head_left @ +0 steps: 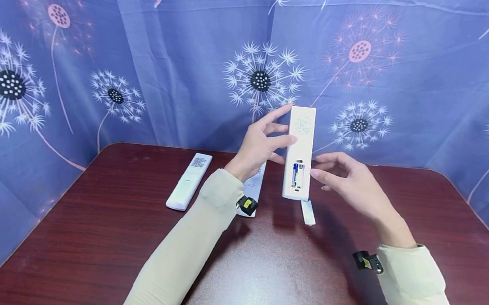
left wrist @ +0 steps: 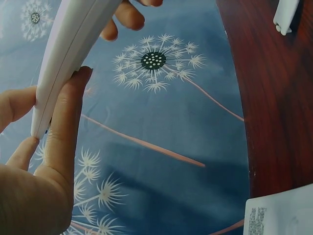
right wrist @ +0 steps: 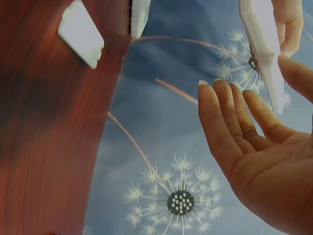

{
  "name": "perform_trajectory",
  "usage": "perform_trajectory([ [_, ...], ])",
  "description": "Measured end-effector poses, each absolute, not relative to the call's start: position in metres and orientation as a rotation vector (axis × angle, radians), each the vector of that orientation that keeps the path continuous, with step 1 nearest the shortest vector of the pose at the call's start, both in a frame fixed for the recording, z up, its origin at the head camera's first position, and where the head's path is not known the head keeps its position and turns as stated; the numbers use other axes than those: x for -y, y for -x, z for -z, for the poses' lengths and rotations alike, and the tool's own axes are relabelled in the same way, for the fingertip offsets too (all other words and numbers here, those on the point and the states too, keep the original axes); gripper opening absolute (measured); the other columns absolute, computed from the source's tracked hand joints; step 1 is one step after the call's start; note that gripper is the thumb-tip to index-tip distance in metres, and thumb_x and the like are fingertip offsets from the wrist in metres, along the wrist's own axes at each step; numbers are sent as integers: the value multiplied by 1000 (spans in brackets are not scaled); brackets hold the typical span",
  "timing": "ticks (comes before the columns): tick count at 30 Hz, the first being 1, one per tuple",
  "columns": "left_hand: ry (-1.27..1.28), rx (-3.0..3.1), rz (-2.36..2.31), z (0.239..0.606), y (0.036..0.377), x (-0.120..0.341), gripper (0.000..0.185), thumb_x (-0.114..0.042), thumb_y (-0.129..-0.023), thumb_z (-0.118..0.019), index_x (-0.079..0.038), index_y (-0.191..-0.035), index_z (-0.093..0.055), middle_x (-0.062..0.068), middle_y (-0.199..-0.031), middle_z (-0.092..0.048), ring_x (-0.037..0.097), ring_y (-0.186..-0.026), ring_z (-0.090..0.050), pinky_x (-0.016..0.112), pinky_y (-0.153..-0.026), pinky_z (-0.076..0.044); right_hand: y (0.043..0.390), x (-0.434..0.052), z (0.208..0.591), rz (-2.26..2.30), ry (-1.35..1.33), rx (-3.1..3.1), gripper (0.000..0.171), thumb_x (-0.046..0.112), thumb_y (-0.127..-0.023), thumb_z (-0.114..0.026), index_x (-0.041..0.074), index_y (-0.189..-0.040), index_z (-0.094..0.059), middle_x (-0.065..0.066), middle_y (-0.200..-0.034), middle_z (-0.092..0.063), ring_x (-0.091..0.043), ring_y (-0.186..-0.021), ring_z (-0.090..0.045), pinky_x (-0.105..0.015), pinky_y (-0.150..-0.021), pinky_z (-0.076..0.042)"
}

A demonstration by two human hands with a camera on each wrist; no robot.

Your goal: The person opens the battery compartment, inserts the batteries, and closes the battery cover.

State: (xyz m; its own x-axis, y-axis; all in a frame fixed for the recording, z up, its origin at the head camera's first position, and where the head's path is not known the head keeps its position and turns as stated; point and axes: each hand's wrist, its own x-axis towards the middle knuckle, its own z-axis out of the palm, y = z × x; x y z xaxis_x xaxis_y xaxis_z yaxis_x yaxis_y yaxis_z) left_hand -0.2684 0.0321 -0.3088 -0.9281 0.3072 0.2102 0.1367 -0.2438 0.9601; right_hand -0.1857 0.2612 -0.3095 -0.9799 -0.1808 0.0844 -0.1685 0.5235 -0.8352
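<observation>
Held remote [head_left: 300, 151] stands upright between left hand [head_left: 260, 144] and right hand [head_left: 351, 181]; battery cover [head_left: 308, 212] lies below it on table [head_left: 128, 239].

open right hand [right wrist: 264, 161], white remote [right wrist: 261, 44], table [right wrist: 44, 122]

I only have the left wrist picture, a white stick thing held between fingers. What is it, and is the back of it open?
Observer: A remote control, held upright by the left hand. Its battery compartment is open, with a blue and white battery inside.
Operator: Where is the cover?
Observer: The battery cover lies on the table, just below the remote.
Operator: And the other hand?
Observer: The right hand is open beside the remote's lower end, holding nothing.
</observation>
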Motion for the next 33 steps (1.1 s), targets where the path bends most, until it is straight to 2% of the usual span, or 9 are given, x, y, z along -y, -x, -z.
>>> perform_trajectory([
  [6,-547,-1853,-2339,308,268,-32,71,4,-93,-77,-32,-152,-61,14,-125,-64,32,-94,-73,48,-65,-66,187,-275,308,1370,270,-2792,58,42,-103,-72,8,-147,-58,-14,-130,-69,-24,-101,-74,-32,-85,-60],
  [15,-547,-1859,-2341,307,268,-31,71,5,-93,-77,-33,-151,-61,14,-125,-64,31,-94,-74,48,-65,-66,185,-292,304,1143,208,-2922,59,52,-101,-71,14,-145,-61,-7,-127,-70,-27,-106,-71,-44,-89,-50],
  [22,-544,-1859,-2340,307,267,-31,71,5,-93,-77,-33,-151,-62,14,-125,-64,31,-91,-74,47,-64,-66,189,-305,303,1026,291,-2916,68,47,-100,-74,8,-153,-53,-19,-139,-66,-39,-127,-63,-62,-107,-44],
  [24,-544,-1864,-2338,307,267,-31,71,5,-94,-77,-33,-151,-61,14,-125,-64,31,-90,-74,47,-64,-66,190,-309,304,993,315,-2897,70,45,-100,-75,8,-154,-51,-21,-141,-64,-41,-129,-62,-64,-107,-44],
  [30,-538,-1864,-2337,306,267,-31,70,4,-93,-77,-33,-151,-62,13,-124,-65,30,-89,-74,47,-65,-66,194,-326,312,912,324,-2887,68,41,-100,-77,6,-152,-53,-26,-141,-63,-44,-124,-64,-60,-99,-50],
  [33,-538,-1862,-2336,306,267,-31,70,5,-93,-77,-33,-151,-62,13,-124,-64,30,-88,-74,47,-64,-66,196,-336,316,877,306,-2897,66,39,-99,-77,4,-151,-53,-29,-139,-63,-48,-123,-64,-64,-99,-49],
])
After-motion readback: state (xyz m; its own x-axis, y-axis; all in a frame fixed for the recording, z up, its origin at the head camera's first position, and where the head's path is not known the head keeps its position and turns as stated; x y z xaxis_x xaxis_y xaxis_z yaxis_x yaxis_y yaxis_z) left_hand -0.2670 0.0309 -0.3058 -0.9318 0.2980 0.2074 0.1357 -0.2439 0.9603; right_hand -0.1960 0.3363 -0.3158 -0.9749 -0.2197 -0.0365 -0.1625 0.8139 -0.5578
